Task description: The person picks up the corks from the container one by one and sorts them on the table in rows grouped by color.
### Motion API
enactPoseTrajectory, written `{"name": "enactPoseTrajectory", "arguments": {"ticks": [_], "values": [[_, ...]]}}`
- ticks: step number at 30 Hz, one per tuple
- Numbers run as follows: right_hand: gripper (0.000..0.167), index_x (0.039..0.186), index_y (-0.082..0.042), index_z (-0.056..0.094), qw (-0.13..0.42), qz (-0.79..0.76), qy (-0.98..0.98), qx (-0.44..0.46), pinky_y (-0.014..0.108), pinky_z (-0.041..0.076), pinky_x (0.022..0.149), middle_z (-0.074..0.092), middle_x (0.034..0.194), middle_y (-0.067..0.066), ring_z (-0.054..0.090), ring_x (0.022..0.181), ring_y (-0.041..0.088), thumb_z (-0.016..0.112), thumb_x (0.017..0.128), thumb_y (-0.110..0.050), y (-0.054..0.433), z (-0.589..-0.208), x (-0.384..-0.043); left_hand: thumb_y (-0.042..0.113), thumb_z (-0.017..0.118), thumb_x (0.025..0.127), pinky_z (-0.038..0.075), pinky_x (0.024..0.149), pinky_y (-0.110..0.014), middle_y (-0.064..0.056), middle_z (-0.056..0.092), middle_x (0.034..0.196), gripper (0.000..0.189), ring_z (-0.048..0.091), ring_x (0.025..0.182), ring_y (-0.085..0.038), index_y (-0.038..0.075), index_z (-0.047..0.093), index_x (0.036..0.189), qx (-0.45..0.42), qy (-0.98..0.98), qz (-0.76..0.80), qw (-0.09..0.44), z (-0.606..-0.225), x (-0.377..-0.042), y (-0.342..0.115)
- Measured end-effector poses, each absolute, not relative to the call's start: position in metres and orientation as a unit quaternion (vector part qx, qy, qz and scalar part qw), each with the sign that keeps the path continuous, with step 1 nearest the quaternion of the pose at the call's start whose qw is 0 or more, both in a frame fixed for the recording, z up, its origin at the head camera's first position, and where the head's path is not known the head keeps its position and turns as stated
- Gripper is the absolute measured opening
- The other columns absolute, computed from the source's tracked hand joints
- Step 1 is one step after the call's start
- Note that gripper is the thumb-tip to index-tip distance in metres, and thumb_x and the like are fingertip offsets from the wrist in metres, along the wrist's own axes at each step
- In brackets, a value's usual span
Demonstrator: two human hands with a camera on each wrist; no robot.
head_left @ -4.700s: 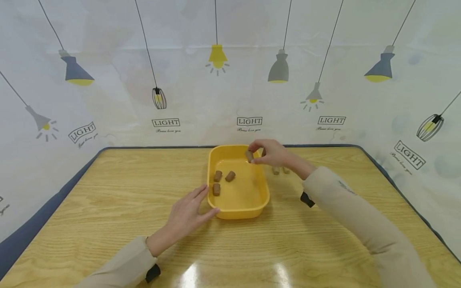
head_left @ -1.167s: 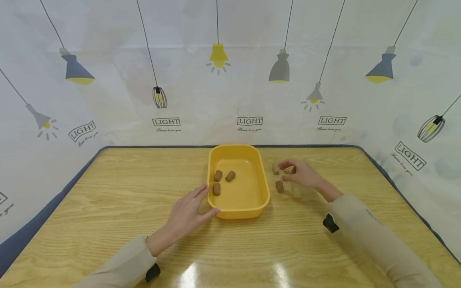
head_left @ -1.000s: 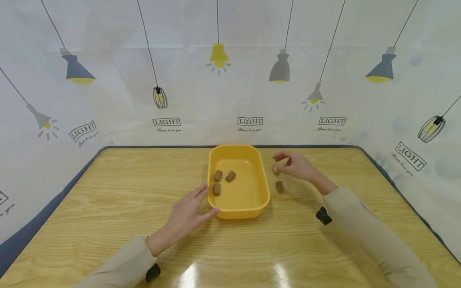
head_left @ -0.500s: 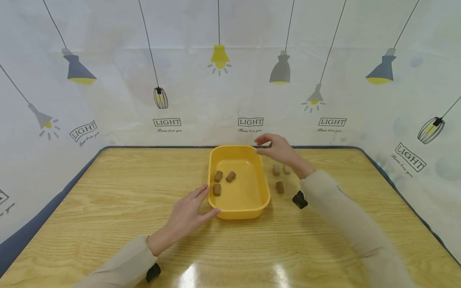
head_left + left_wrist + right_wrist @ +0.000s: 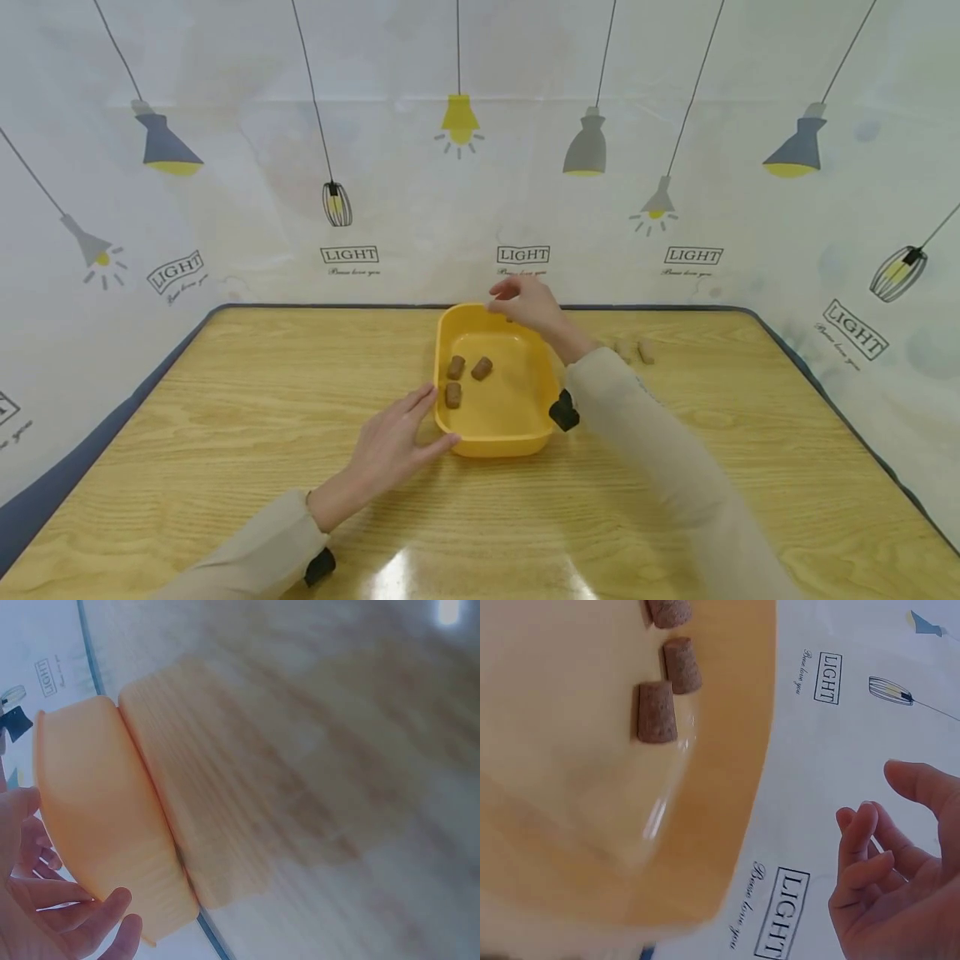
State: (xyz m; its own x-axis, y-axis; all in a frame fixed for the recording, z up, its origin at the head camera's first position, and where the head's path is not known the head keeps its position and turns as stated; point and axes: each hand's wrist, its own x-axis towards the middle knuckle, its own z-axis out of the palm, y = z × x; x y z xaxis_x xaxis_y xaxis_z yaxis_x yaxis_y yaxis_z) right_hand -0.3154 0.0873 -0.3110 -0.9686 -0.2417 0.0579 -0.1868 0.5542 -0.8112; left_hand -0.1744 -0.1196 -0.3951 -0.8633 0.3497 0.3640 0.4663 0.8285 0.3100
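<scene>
A yellow plastic bin point(image 5: 495, 447) stands on the table, three brown corks point(image 5: 453, 396) lying on the left of its floor. In the right wrist view those corks point(image 5: 657, 712) look tapered. My left hand point(image 5: 390, 446) rests its spread, fairly straight fingers and thumb on the bin's near left corner; the left wrist view shows them along the wall point(image 5: 105, 795). My right hand point(image 5: 528, 304) is over the bin's far rim. Nothing shows between its parted thumb and fingers point(image 5: 862, 825) in the right wrist view. A small dark bit shows just beneath it in the head view.
Pale corks point(image 5: 645, 352) lie on the table point(image 5: 300, 358) right of the bin, partly behind my right sleeve point(image 5: 637, 433). A wall sheet point(image 5: 405, 192) printed with lamps rises behind the table's back edge.
At first my right hand held a cork over the bin; a brown cork later lay right of it, now hidden by my arm. That hand has moved back left over the far rim. My left hand stays.
</scene>
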Motion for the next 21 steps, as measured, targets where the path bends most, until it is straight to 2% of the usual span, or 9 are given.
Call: {"name": "enactPoseTrajectory", "arguments": {"ticks": [7, 12, 21], "values": [[0.031, 0.106, -0.001, 0.058, 0.038, -0.491, 0.867, -0.074, 0.033, 0.046, 0.073, 0.057, 0.100, 0.012, 0.054, 0.089, 0.030, 0.064, 0.081, -0.018, 0.075, -0.326, -0.323, 0.052, 0.057, 0.078, 0.044, 0.079, -0.043, -0.011, 0.044, 0.130, 0.071, 0.048, 0.108, -0.029, 0.000, 0.047, 0.126, -0.221, -0.944, -0.193, 0.153, -0.397, -0.176, -0.120], [0.033, 0.107, -0.003, 0.058, 0.057, -0.497, 0.865, -0.049, 0.038, 0.044, 0.078, 0.057, 0.101, 0.011, 0.055, 0.085, 0.027, 0.065, 0.081, -0.022, 0.072, -0.338, -0.326, 0.052, 0.056, 0.079, 0.044, 0.079, -0.043, -0.012, 0.044, 0.129, 0.071, 0.048, 0.108, -0.029, -0.001, 0.048, 0.125, -0.219, -0.944, -0.194, 0.149, -0.396, -0.175, -0.120], [0.040, 0.113, -0.002, 0.056, 0.101, -0.438, 0.885, -0.116, 0.041, 0.044, 0.075, 0.058, 0.103, 0.011, 0.055, 0.087, 0.030, 0.064, 0.082, -0.025, 0.067, -0.357, -0.329, 0.053, 0.055, 0.079, 0.043, 0.080, -0.044, -0.013, 0.044, 0.129, 0.072, 0.047, 0.109, -0.029, 0.000, 0.047, 0.126, -0.214, -0.948, -0.195, 0.136, -0.393, -0.173, -0.119]]}}
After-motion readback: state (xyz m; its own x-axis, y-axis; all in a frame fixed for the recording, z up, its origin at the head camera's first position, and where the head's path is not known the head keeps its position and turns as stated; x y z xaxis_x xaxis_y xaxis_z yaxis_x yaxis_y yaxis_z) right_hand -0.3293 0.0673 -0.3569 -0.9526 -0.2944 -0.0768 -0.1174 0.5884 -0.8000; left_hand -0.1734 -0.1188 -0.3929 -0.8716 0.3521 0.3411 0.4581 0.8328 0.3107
